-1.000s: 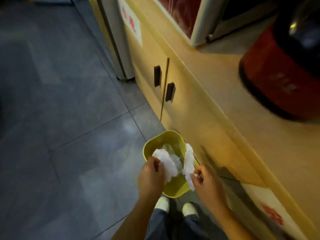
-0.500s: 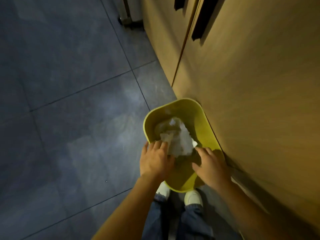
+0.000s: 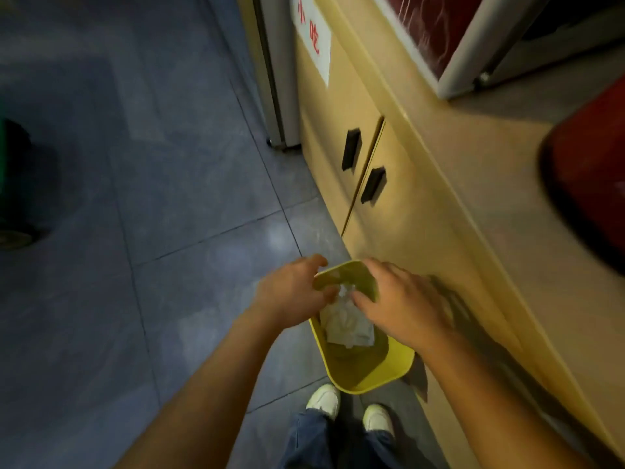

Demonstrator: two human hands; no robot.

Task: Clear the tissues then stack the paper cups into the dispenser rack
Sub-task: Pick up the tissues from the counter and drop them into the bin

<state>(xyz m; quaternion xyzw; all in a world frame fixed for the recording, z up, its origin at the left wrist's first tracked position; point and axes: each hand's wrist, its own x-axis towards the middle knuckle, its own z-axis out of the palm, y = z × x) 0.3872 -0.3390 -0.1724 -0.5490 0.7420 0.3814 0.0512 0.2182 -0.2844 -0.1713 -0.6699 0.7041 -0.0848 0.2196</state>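
Observation:
A small yellow bin [image 3: 368, 375] stands on the floor against the counter base. Crumpled white tissues [image 3: 346, 321] lie inside it. My left hand [image 3: 292, 289] hovers over the bin's left rim with fingers spread and nothing in it. My right hand [image 3: 404, 299] hovers over the bin's right side, palm down, fingers apart, also without anything in it. Both hands are above the tissues and apart from them. No paper cups or dispenser rack are in view.
A tan counter [image 3: 449, 184] with two cabinet doors and black handles [image 3: 351, 148] runs along the right. A red and black appliance [image 3: 588, 184] sits on its top. Grey tiled floor [image 3: 152, 198] stretches left. My white shoes [image 3: 324, 399] stand just behind the bin.
Both hands held tissues over the bin a second ago, then pressed them in. Now the hands have lifted with fingers open, and the tissues stay in the bin. The view has tilted back up.

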